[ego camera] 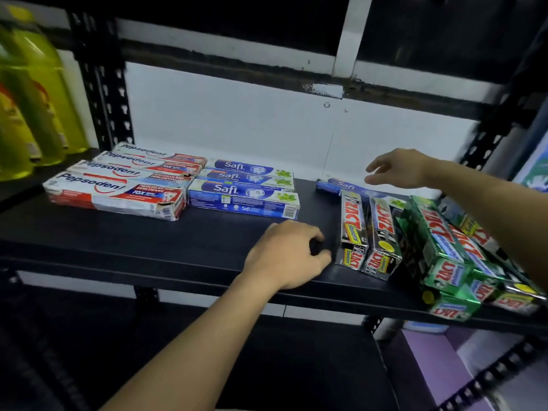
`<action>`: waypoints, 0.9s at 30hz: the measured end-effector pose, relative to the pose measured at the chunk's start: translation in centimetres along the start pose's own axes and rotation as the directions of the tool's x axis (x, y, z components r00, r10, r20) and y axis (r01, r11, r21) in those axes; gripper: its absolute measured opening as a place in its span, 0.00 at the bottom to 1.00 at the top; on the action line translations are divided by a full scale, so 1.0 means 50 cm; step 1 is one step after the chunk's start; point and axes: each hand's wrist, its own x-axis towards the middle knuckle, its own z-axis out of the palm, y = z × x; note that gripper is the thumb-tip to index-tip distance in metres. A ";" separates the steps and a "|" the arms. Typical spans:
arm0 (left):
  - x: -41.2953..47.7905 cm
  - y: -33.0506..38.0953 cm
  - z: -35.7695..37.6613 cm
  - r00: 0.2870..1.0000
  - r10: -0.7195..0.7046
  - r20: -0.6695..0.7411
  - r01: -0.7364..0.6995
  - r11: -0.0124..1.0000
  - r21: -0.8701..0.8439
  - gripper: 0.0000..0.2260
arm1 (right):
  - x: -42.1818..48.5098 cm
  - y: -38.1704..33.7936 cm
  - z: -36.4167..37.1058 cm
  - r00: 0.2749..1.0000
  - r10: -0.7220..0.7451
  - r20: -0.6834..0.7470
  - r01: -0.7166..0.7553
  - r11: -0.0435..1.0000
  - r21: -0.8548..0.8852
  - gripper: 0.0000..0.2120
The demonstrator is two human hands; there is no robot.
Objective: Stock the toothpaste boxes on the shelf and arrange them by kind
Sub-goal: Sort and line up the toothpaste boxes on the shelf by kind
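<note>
On the black shelf (178,241), several red-and-white Pepsodent boxes (118,194) lie in a row at the left. Three blue Safi boxes (243,200) lie beside them. One more Safi box (344,185) lies alone at the back right. Two black Zact boxes (367,235) point toward me at the right, next to a loose heap of green Zact boxes (439,250). My left hand (287,256) rests on the shelf's front, fingers curled, holding nothing. My right hand (397,169) hovers with spread fingers just above the lone Safi box.
Yellow-green bottles (32,108) stand on the neighbouring shelf at the far left. Black perforated uprights (103,84) frame the bay. A white wall panel (237,123) backs it. A lower black shelf (296,366) sits beneath.
</note>
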 end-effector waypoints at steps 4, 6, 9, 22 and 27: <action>0.008 -0.006 0.005 1.000 -0.023 0.015 0.023 1.000 -0.010 0.18 | 0.044 0.029 0.010 0.993 0.041 0.108 -0.041 0.999 -0.001 0.25; 0.011 -0.006 0.007 0.999 -0.026 0.020 0.026 1.000 -0.003 0.18 | 0.057 0.041 0.017 0.980 0.048 0.191 -0.054 0.998 0.031 0.26; 0.014 -0.008 0.012 0.999 -0.034 0.030 0.034 0.999 -0.002 0.19 | 0.068 0.053 0.030 0.967 0.051 0.250 -0.073 0.994 0.083 0.27; 0.021 -0.012 0.020 0.998 -0.044 0.042 0.044 0.999 0.004 0.25 | 0.097 0.084 0.052 0.969 0.031 0.245 -0.050 0.996 0.071 0.28; 0.017 -0.008 0.017 0.998 -0.053 0.033 0.054 0.999 -0.006 0.23 | 0.099 0.094 0.060 0.984 0.034 0.173 -0.049 0.995 0.085 0.27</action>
